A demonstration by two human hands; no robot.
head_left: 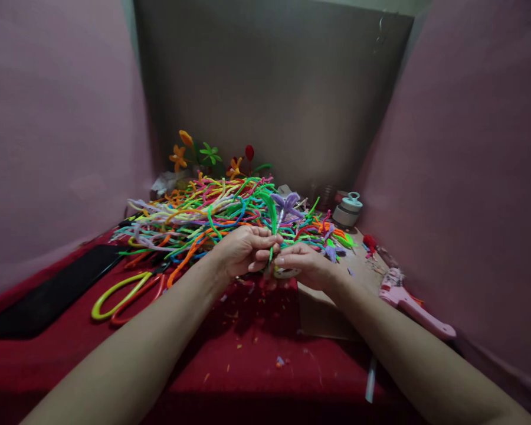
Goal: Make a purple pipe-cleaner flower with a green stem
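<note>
In the middle of the head view, my left hand (245,251) pinches the stem of a pipe-cleaner flower between thumb and fingers. The flower has purple petals (288,203) and a long green leaf (271,212), and it stands upright above my fingertips. Close by on the right, my right hand (305,264) is closed, with its fingertips at the lower stem. Under its fingers shows a pale ring that looks like a roll of tape (287,273). Part of the ring and the stem's lower end are hidden or blurred.
A big heap of colourful pipe cleaners (194,218) lies behind my hands. Scissors with yellow and red handles (121,304) and a black flat strip (53,289) are at left. On the right are a pink glue gun (413,307), a white lidded container (347,211) and a glue stick (371,381).
</note>
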